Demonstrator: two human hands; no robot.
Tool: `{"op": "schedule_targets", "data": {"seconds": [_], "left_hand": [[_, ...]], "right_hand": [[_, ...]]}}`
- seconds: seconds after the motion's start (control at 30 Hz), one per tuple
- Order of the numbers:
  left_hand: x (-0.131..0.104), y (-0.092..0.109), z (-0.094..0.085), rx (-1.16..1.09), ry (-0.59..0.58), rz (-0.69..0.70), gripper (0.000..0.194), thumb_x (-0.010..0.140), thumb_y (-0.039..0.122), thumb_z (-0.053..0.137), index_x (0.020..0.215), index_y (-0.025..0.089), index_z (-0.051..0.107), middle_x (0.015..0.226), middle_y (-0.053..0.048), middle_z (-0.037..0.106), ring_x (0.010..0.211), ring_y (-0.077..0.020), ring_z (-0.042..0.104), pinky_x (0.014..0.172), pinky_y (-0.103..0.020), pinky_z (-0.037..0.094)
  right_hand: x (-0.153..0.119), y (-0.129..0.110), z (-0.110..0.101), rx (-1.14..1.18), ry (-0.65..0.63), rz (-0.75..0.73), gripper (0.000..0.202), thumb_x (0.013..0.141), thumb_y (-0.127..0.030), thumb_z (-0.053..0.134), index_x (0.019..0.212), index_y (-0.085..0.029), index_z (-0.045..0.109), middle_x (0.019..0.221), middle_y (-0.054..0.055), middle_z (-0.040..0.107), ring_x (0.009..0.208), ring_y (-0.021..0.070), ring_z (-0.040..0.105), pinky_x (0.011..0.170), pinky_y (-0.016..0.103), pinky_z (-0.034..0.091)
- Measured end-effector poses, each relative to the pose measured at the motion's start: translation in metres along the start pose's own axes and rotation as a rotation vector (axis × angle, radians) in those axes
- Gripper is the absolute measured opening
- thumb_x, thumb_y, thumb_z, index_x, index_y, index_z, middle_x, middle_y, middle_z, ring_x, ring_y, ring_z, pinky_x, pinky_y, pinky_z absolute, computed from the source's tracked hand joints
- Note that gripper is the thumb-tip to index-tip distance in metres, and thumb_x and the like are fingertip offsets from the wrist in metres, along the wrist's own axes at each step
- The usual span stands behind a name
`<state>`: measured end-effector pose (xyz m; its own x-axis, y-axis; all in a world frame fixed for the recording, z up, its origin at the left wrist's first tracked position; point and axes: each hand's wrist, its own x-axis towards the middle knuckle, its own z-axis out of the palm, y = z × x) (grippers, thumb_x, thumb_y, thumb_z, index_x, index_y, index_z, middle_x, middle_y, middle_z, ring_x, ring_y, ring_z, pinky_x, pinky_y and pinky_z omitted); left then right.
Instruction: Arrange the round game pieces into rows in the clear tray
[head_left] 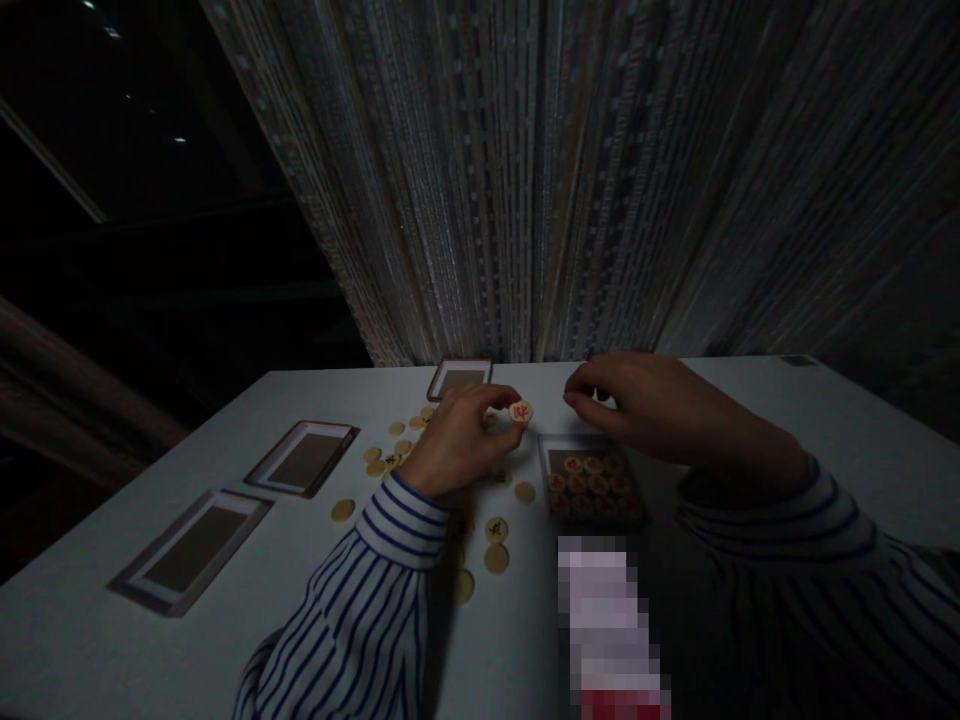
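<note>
Between the thumb and fingers of my left hand (466, 437) is a round Chinese chess piece (520, 411) with a red character, raised above the table. My right hand (634, 405) hovers farther right, its thumb and fingers curled close together; I cannot make out anything in them. Below it lies a shallow box (556, 512) with rows of red-marked pieces (597, 484) inside. Loose pieces lie around and under my left hand, among them a black-marked piece (496, 530) and a blank-looking piece (496, 558). My left hand and forearm hide part of the scatter.
Two framed trays or lids (300, 458) (187, 550) lie on the left of the white table (315, 600); another tray (459, 378) is at the back. A beaded string curtain (510, 180) hangs behind the far edge. A pixelated patch covers the front middle.
</note>
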<state>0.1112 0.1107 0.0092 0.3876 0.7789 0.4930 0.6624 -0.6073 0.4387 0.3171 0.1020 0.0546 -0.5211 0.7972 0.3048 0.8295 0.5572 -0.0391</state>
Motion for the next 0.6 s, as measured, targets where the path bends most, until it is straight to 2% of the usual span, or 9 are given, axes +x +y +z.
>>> {"op": "schedule_targets", "data": {"seconds": [0.1, 0.23, 0.33, 0.6], "left_hand": [[0.012, 0.003, 0.002, -0.050, 0.014, 0.017, 0.019, 0.076, 0.024, 0.060, 0.093, 0.017, 0.063, 0.091, -0.004, 0.068, 0.088, -0.0186, 0.061, 0.082, -0.033, 0.046], [0.014, 0.005, 0.003, -0.079, -0.062, 0.042, 0.020, 0.077, 0.025, 0.059, 0.095, 0.018, 0.063, 0.093, -0.004, 0.068, 0.088, -0.0183, 0.061, 0.081, -0.031, 0.046], [0.010, 0.006, 0.001, -0.120, -0.131, 0.044, 0.020, 0.080, 0.025, 0.056, 0.097, 0.018, 0.063, 0.092, -0.004, 0.069, 0.085, -0.0170, 0.062, 0.079, -0.030, 0.047], [0.008, 0.010, 0.003, -0.161, -0.184, 0.039, 0.020, 0.079, 0.024, 0.057, 0.098, 0.020, 0.062, 0.091, -0.003, 0.068, 0.085, -0.0173, 0.062, 0.075, -0.030, 0.048]], "right_hand": [[-0.002, 0.004, -0.004, 0.033, 0.016, 0.013, 0.027, 0.085, -0.030, 0.042, 0.088, -0.017, 0.065, 0.084, 0.006, 0.067, 0.076, 0.0176, 0.059, 0.066, 0.028, 0.040], [-0.003, 0.006, -0.006, 0.154, -0.021, 0.034, 0.025, 0.084, -0.030, 0.044, 0.089, -0.018, 0.066, 0.083, 0.004, 0.068, 0.074, 0.0157, 0.060, 0.064, 0.025, 0.039], [0.000, 0.006, -0.002, 0.261, -0.042, 0.044, 0.023, 0.083, -0.030, 0.046, 0.086, -0.019, 0.066, 0.079, 0.001, 0.068, 0.070, 0.0137, 0.059, 0.061, 0.024, 0.039], [0.008, 0.002, 0.013, 0.445, -0.048, 0.087, 0.017, 0.079, -0.031, 0.052, 0.079, -0.019, 0.064, 0.071, -0.001, 0.066, 0.064, 0.0121, 0.058, 0.058, 0.023, 0.039]]}}
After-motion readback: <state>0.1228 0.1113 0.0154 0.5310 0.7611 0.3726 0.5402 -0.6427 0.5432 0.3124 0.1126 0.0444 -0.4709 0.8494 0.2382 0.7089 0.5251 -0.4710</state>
